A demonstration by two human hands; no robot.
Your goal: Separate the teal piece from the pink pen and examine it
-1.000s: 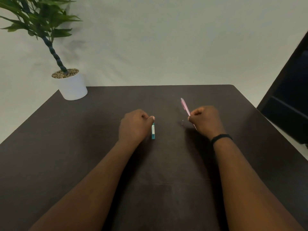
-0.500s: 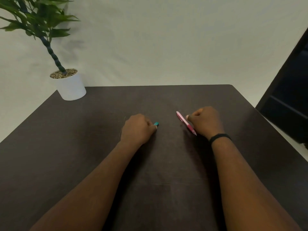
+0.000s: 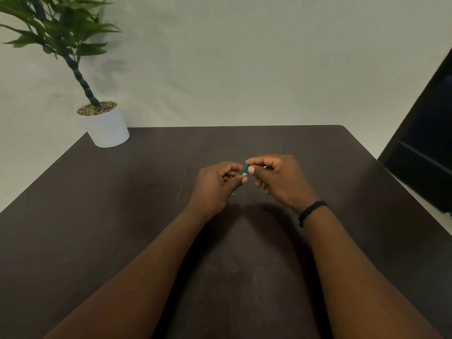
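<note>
Hands (image 3: 247, 182) now meet — both pinching teal piece (image 3: 244, 170).

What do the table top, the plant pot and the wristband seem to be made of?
Table top: dark brown, matte, with faint grain and fine scratches; probably wood or laminate. Plant pot: plain white, smooth, slightly satin; ceramic or plastic, cannot tell which. Wristband at the right wrist: black, matte, narrow, hugging the wrist; likely rubber or silicone.
</note>
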